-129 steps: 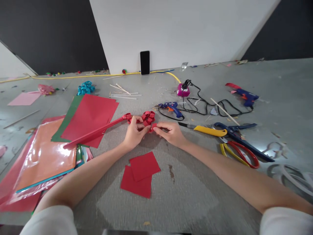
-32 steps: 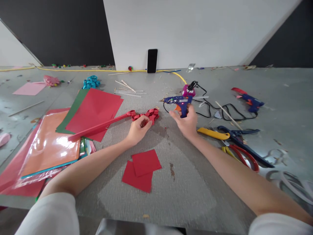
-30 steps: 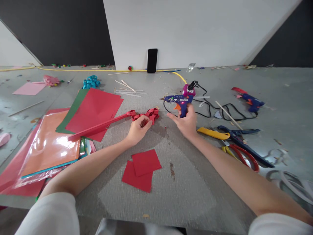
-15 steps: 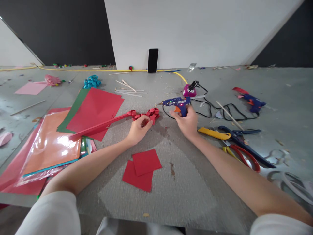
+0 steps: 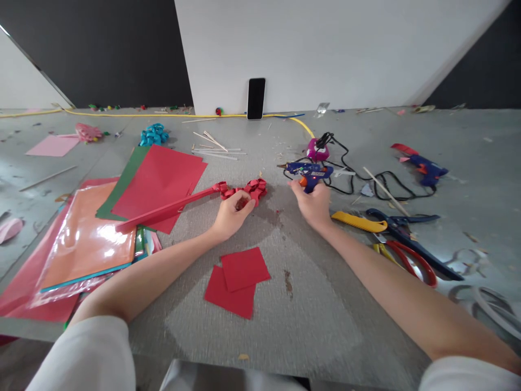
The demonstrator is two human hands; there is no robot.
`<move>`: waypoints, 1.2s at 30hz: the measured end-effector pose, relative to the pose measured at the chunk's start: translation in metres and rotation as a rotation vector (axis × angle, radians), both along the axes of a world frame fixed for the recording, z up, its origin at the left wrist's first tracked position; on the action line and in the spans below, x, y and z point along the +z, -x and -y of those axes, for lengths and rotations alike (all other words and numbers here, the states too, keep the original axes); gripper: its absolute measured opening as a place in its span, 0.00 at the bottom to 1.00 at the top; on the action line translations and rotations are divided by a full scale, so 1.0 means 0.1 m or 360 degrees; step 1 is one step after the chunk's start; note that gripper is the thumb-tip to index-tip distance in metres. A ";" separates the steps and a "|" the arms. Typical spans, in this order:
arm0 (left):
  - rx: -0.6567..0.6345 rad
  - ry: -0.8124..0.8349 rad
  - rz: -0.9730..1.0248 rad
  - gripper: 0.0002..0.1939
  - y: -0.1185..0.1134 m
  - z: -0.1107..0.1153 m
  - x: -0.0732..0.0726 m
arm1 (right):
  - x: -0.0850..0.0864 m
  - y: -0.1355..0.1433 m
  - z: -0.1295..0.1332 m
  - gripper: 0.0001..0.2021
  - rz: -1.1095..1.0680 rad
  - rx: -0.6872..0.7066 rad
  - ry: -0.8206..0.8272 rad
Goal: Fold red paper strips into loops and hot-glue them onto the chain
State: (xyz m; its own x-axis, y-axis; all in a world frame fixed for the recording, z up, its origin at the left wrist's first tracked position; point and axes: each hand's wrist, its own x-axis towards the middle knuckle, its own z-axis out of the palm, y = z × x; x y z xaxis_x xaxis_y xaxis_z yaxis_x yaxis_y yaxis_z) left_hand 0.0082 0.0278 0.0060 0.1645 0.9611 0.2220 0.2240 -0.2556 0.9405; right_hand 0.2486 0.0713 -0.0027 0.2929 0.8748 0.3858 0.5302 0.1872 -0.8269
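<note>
A red paper flower [image 5: 257, 188] of looped strips, on a long red paper stem [image 5: 175, 206], is pinched between the thumb and fingers of my left hand [image 5: 233, 216]. To its right, my right hand [image 5: 313, 203] is closed round the handle of a blue hot glue gun [image 5: 310, 172]. The gun has an orange trigger, and its nozzle points left, apart from the flower. Two red paper squares [image 5: 245, 269] overlap on the table in front of my hands. Red paper sheets [image 5: 163, 174] lie under the stem, on a green sheet [image 5: 122, 187].
A purple power adapter [image 5: 317, 150] with black cords stands behind the glue gun. A second glue gun [image 5: 425, 169], a yellow cutter [image 5: 360, 221] and red-handled scissors [image 5: 415, 263] lie right. A phone [image 5: 256, 99] leans on the wall. A teal paper flower [image 5: 153, 134] and thin sticks [image 5: 215, 142] lie behind.
My right hand has drawn the glue gun to the right, so its nozzle is farther from the red flower. My left hand keeps its hold with hardly any movement.
</note>
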 end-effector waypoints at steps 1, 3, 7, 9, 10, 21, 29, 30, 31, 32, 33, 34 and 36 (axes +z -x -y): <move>0.0001 0.0001 0.0002 0.12 0.00 0.00 0.00 | -0.01 -0.01 -0.02 0.14 -0.0014 -0.0001 0.0002; 0.0004 0.0004 -0.0001 0.11 0.00 0.01 0.01 | -0.03 -0.03 -0.04 0.12 -0.0028 0.0002 -0.0014; 0.0003 0.0016 -0.0005 0.10 0.00 0.01 0.02 | -0.02 -0.04 -0.04 0.13 0.0058 0.0046 -0.0012; 0.0000 0.0015 0.0006 0.11 0.00 0.01 0.01 | -0.01 -0.02 -0.02 0.14 0.0089 0.0048 -0.0015; -0.0001 0.0013 0.0014 0.11 0.00 0.01 0.01 | 0.00 -0.01 -0.01 0.15 0.0091 0.0042 -0.0030; 0.0019 0.0028 0.0054 0.11 -0.01 0.01 0.02 | 0.08 0.10 0.20 0.22 0.0190 0.0105 -0.0106; 0.0067 0.0043 0.0092 0.14 -0.01 0.00 0.00 | 0.10 0.12 0.26 0.16 0.0308 0.0110 -0.0219; 0.0083 0.0038 0.0097 0.14 -0.01 0.00 -0.01 | 0.09 0.12 0.26 0.16 0.0318 0.0114 -0.0214; 0.0103 0.0030 0.0099 0.14 -0.01 0.01 -0.01 | 0.09 0.12 0.26 0.16 0.0324 0.0119 -0.0209; 0.0129 0.0019 0.0097 0.14 -0.01 0.01 -0.01 | 0.09 0.12 0.26 0.16 0.0329 0.0127 -0.0204; 0.0154 0.0004 0.0092 0.14 -0.01 0.01 -0.01 | 0.08 0.12 0.26 0.16 0.0332 0.0137 -0.0204; 0.0178 -0.0014 0.0083 0.14 -0.01 0.01 -0.01 | 0.08 0.12 0.25 0.16 0.0338 0.0153 -0.0211; 0.0215 -0.0057 0.0057 0.14 0.00 0.02 -0.01 | 0.06 0.11 0.24 0.16 0.0357 0.0197 -0.0241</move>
State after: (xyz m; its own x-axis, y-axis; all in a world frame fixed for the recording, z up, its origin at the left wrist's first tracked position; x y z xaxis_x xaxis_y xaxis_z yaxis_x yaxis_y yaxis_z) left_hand 0.0084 0.0261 0.0053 0.0256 0.9653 0.2600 0.2254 -0.2590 0.9392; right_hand 0.2372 0.0469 0.0033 0.0804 0.8260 0.5578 0.6621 0.3741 -0.6494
